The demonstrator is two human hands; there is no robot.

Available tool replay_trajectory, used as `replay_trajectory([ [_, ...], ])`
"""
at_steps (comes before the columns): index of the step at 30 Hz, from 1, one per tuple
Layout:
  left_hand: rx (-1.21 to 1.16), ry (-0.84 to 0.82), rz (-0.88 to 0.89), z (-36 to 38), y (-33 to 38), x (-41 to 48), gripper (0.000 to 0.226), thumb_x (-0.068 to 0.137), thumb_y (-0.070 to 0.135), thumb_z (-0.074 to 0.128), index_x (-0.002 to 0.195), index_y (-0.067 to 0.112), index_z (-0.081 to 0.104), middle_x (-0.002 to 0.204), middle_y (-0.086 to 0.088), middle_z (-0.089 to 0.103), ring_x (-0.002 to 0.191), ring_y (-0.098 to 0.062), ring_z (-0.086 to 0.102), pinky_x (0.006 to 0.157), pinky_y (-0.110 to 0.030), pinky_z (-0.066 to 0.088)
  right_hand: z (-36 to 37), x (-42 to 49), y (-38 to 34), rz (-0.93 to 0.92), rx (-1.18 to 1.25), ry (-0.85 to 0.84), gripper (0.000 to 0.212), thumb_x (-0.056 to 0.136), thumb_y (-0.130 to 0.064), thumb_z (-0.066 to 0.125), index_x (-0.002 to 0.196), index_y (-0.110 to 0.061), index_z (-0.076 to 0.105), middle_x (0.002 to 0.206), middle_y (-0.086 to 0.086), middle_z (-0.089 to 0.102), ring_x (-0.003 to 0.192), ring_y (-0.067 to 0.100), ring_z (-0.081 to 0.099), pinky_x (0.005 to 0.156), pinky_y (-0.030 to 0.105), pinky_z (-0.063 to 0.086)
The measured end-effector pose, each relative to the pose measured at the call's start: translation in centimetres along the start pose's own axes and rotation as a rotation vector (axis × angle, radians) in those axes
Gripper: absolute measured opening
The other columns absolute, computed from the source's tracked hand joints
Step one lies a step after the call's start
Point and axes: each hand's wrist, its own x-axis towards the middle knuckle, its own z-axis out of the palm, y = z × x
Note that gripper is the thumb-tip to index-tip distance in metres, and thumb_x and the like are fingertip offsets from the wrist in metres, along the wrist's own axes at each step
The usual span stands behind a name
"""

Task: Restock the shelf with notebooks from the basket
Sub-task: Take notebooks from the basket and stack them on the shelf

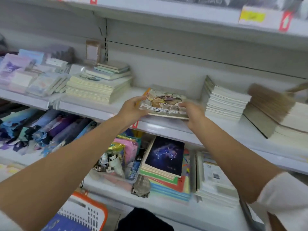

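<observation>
While left hand [131, 110] and right hand [193, 114] grip it, illustrated notebook [165, 104], white lettering, orange spine

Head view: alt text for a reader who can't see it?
The left hand and right hand grip an illustrated notebook at a gap on the middle shelf, between a cream stack and a white stack. An orange-rimmed basket shows at bottom left.

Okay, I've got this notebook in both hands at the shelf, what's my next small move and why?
Probably slide the notebook back and set it flat in the gap on the shelf. Both your left hand and right hand grip it at the shelf's front edge, between the cream stack and the white stack, where bare shelf shows.
</observation>
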Motion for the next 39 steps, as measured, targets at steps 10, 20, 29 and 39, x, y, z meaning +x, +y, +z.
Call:
replay_trajectory([
  [10,0.533,0.031,0.169,-1.2,-2.1,5.5,0.035,0.080,-0.005,0.068,0.111,0.008,0.071,0.116,-0.008,0.067,0.108,-0.023,0.062,0.100,-0.029,0.045,-2.9,2.0,0.4,-0.352,-0.615,-0.382,0.047,0.074,-0.026,0.082,0.116,-0.021,0.063,0.127,-0.005,0.053,0.112,0.007,0.047,0.086,0.013,0.036],
  [20,0.218,-0.063,0.003,-1.5,-3.2,9.5,0.044,0.082,-0.002,0.069,0.124,0.008,0.061,0.120,-0.006,0.063,0.106,-0.021,0.060,0.089,-0.034,0.051,-2.7,7.0,1.6,-0.384,-0.678,-0.366,0.060,0.074,-0.028,0.082,0.130,-0.020,0.060,0.152,0.003,0.038,0.139,0.015,0.036,0.112,0.025,0.029],
  [29,0.029,0.198,-0.058,-0.2,-4.1,10.1,0.032,0.075,0.002,0.078,0.104,0.009,0.067,0.097,-0.010,0.069,0.054,-0.016,0.058,0.050,-0.020,0.053,-2.4,8.6,1.5,-0.354,-0.688,-0.394,0.059,0.079,-0.027,0.077,0.135,-0.025,0.056,0.158,0.001,0.026,0.143,0.012,0.029,0.097,0.014,0.024],
  [39,0.090,-0.028,-0.068,-1.1,-3.4,9.3,0.048,0.091,0.004,0.060,0.137,0.011,0.049,0.131,-0.007,0.057,0.100,-0.020,0.060,0.074,-0.029,0.053,-2.3,8.8,1.5,-0.417,-0.847,-0.336,0.056,0.087,-0.042,0.066,0.138,-0.026,0.051,0.158,0.005,0.024,0.145,0.016,0.025,0.112,0.023,0.018],
])
